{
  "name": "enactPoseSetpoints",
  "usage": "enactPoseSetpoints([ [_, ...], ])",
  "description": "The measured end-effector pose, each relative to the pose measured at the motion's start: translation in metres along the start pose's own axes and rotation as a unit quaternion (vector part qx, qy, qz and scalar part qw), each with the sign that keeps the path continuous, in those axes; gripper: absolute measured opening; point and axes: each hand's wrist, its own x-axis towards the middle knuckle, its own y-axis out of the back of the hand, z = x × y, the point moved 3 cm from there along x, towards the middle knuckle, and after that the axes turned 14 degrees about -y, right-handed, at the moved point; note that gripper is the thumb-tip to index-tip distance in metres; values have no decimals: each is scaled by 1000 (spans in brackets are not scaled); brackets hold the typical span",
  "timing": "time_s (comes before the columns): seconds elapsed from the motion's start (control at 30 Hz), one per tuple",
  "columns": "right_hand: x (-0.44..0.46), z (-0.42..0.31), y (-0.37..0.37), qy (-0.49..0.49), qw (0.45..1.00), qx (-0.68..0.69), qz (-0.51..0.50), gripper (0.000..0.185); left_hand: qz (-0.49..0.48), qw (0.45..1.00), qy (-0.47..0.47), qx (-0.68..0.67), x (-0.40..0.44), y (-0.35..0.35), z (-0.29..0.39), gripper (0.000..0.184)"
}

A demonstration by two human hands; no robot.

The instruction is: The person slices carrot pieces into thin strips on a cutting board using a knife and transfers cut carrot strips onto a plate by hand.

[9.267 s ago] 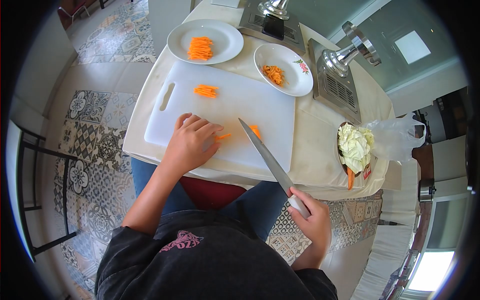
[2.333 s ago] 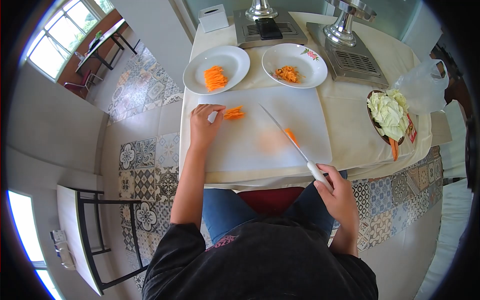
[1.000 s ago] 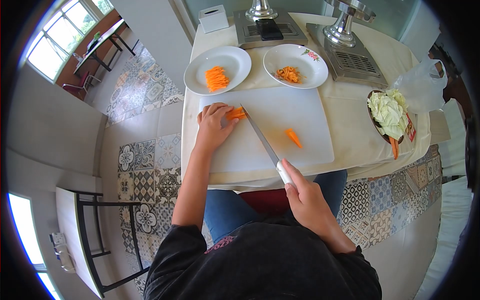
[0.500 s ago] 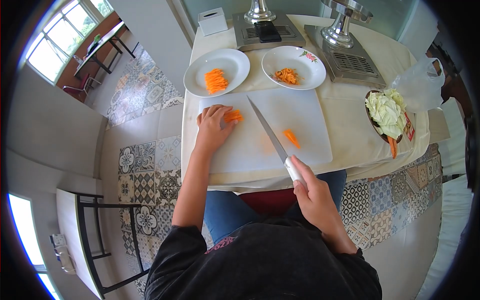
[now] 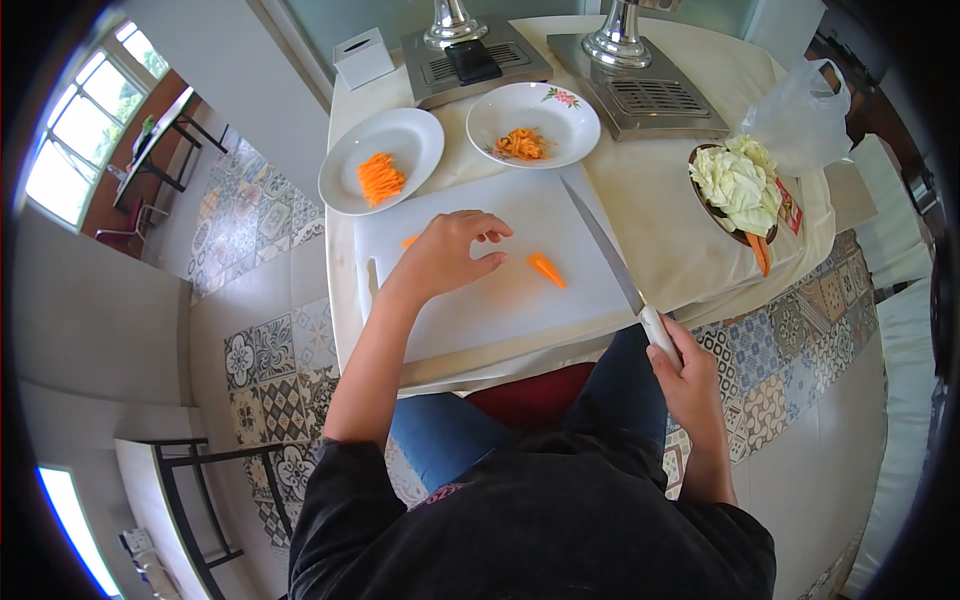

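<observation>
Above the white cutting board (image 5: 450, 325), my left hand (image 5: 455, 255) is open with curved fingers apart and nothing between them. A carrot piece (image 5: 547, 269) lies on the board just right of its fingertips. Cut carrot (image 5: 409, 242) peeks out behind the left hand, mostly hidden by it. My right hand (image 5: 688, 375) grips the white handle of a long knife (image 5: 612, 255), whose blade points up and left over the board's right edge. Beyond the board, one plate (image 5: 335, 185) holds a neat pile of carrot strips (image 5: 380, 179).
A flowered plate (image 5: 580, 110) holds carrot peelings (image 5: 523, 144). On the right are a bowl of cabbage (image 5: 740, 190), whole carrots (image 5: 760, 255) and a plastic bag (image 5: 800, 120). Metal stands (image 5: 650, 95), a black phone (image 5: 472, 62) and a tissue box (image 5: 364, 60) stand at the back.
My left hand has left the cut carrot and moved right toward the carrot piece, its fingers opening. My right hand has drawn the knife to the right. The view has shifted.
</observation>
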Motion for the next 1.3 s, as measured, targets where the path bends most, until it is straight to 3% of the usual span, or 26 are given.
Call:
enactPoseSetpoints([
  [0.1, -2, 2, 2, -7, 1000, -9, 2, 41, -6, 1000, -8, -24, 22, -8, -5, 23],
  [0.2, -4, 4, 0, -4, 1000, -4, 11, 41, 57, 998, 16, -38, 26, -23, -20, 20],
  [0.3, -4, 2, -1, -22, 1000, -8, 5, 42, 98, 991, -86, -15, 18, -29, -19, 18],
  [0.7, 1, -11, -6, 0, 999, -40, -6, 42, 34, 989, -120, 79, 8, -38, -5, 32],
  [0.9, 5, -4, -9, -63, 991, -111, -48, 40, 33, 991, -86, 94, 8, -40, -10, 21],
  [1.13, 5, -1, -7, -18, 995, -96, -2, 34, 46, 968, -149, 197, 10, -48, -5, 7],
  [1.3, -10, -18, 14, -30, 996, -79, -40, 28, 61, 933, -179, 306, 14, -57, 4, 7],
])
